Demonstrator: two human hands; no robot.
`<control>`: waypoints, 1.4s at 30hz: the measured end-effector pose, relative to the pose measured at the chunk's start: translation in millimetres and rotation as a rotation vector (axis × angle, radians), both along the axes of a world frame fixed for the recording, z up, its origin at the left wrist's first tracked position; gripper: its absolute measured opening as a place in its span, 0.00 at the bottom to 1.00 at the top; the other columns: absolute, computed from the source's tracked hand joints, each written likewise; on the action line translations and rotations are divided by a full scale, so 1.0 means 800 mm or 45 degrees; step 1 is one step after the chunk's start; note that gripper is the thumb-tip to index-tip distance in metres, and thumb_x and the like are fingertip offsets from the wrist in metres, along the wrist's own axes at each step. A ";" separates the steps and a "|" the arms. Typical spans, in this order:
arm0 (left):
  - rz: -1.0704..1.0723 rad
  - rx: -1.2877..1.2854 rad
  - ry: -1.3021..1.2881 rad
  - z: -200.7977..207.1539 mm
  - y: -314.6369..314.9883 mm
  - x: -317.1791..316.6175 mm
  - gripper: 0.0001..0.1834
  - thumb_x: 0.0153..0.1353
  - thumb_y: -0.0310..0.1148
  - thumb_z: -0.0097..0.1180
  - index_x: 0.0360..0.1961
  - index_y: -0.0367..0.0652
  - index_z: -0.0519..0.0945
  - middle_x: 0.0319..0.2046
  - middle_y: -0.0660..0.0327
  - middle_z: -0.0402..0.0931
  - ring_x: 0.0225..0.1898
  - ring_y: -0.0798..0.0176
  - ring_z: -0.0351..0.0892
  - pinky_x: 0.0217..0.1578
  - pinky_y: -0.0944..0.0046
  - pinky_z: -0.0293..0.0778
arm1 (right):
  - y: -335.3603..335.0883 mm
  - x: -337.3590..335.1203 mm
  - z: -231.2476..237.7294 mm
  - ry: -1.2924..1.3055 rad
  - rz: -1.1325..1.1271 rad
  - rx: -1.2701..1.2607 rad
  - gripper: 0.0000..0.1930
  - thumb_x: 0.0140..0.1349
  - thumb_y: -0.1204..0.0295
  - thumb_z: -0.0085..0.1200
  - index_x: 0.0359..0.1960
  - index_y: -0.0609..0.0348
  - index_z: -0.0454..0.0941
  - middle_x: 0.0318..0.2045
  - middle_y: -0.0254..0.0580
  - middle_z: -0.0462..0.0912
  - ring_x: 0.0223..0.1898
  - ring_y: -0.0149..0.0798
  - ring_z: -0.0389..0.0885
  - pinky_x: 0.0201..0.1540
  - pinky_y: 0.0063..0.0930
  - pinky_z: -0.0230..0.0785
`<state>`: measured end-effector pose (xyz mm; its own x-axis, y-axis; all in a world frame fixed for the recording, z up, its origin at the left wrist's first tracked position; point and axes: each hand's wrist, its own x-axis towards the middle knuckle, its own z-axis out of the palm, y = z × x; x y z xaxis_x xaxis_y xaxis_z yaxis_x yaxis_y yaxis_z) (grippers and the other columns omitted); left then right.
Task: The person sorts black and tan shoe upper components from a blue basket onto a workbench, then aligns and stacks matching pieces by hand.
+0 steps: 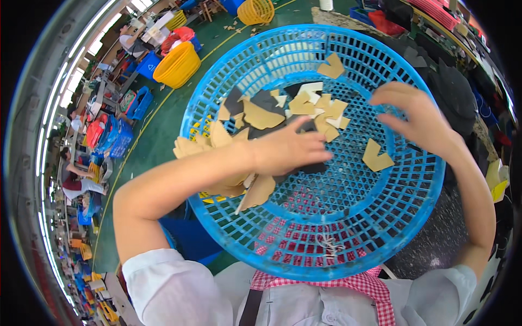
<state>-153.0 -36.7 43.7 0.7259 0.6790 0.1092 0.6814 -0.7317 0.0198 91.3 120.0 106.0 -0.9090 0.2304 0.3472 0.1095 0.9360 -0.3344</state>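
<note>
A large round blue plastic basket (312, 267) takes up the middle of the view. In it, my left hand (291, 148) spreads its fingers low over black cut pieces, apparently touching them. My right hand (416, 115) reaches in over the right wall with fingers and thumb curved apart and nothing visible between them. Small notched tan pieces (330, 111), mixed with white ones, lie just beyond my left fingers. One notched tan piece (377, 156) rests alone below my right hand, another (331, 66) near the far wall. Larger scalloped tan pieces (204, 142) are heaped at the left, partly hidden by my left forearm.
A yellow basket (177, 65) stands on the green floor at the upper left, with another yellow basket (255, 11) farther off. Blue crates (118, 140) and people at worktables line the left. Dark sheet material (451, 98) is piled at the right.
</note>
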 end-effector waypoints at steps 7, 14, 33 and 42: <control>0.135 0.246 -0.115 0.019 -0.042 -0.027 0.07 0.44 0.31 0.55 0.25 0.44 0.72 0.26 0.63 0.68 0.37 0.61 0.73 0.38 0.62 0.70 | -0.049 -0.136 -0.091 -0.057 0.643 -0.320 0.26 0.50 0.69 0.61 0.52 0.62 0.70 0.44 0.49 0.76 0.47 0.46 0.76 0.51 0.35 0.68; 0.981 0.139 0.046 0.079 -0.112 -0.105 0.30 0.50 0.39 0.63 0.54 0.41 0.69 0.52 0.50 0.68 0.55 0.46 0.67 0.54 0.52 0.64 | -0.013 -0.184 -0.084 -0.632 0.064 -0.196 0.15 0.47 0.70 0.60 0.38 0.62 0.78 0.41 0.47 0.77 0.47 0.47 0.75 0.48 0.36 0.68; 1.329 -0.020 -0.777 0.018 -0.205 -0.090 0.32 0.59 0.28 0.49 0.65 0.39 0.57 0.67 0.49 0.47 0.70 0.43 0.40 0.67 0.50 0.40 | -0.115 -0.284 -0.146 0.226 0.836 -0.497 0.50 0.36 0.72 0.71 0.64 0.54 0.54 0.44 0.45 0.72 0.50 0.49 0.70 0.55 0.37 0.62; 1.111 -0.051 -0.872 0.023 -0.220 -0.069 0.22 0.64 0.28 0.38 0.59 0.38 0.67 0.58 0.56 0.69 0.67 0.51 0.56 0.64 0.49 0.44 | -0.156 -0.256 -0.132 -0.110 0.572 -1.151 0.54 0.33 0.65 0.74 0.64 0.57 0.53 0.40 0.53 0.79 0.42 0.50 0.79 0.47 0.38 0.70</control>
<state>-208.1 -212.5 61.7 -0.2085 0.9398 0.2707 0.7982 0.0036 0.6023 -113.3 -4.8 0.7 -0.9900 0.0051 0.1407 -0.1329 0.2966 -0.9457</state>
